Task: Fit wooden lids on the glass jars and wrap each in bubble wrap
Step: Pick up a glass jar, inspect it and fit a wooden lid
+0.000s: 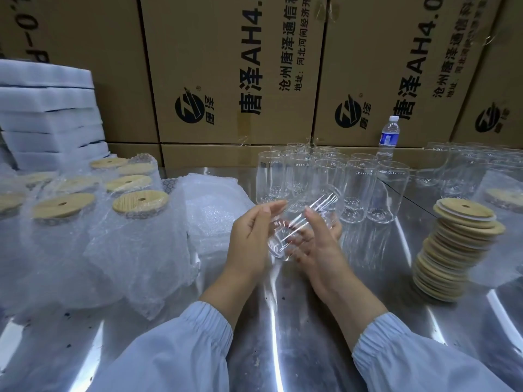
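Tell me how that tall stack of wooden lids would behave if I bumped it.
The stack of lids already leans and its discs sit staggered, so it would probably topple or slide apart. On the shiny metal table, loose lids might skid or roll.

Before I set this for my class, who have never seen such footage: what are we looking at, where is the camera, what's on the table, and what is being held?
There is one picture, from a camera worn on a person's head, looking down at their own hands. No machine is involved. The right hand cradles a lidless glass jar, tilted; the left hand, fingers flat, steadies it. On the metal table: empty jars behind, a stack of wooden lids right, bubble-wrap sheets and wrapped, lidded jars left.
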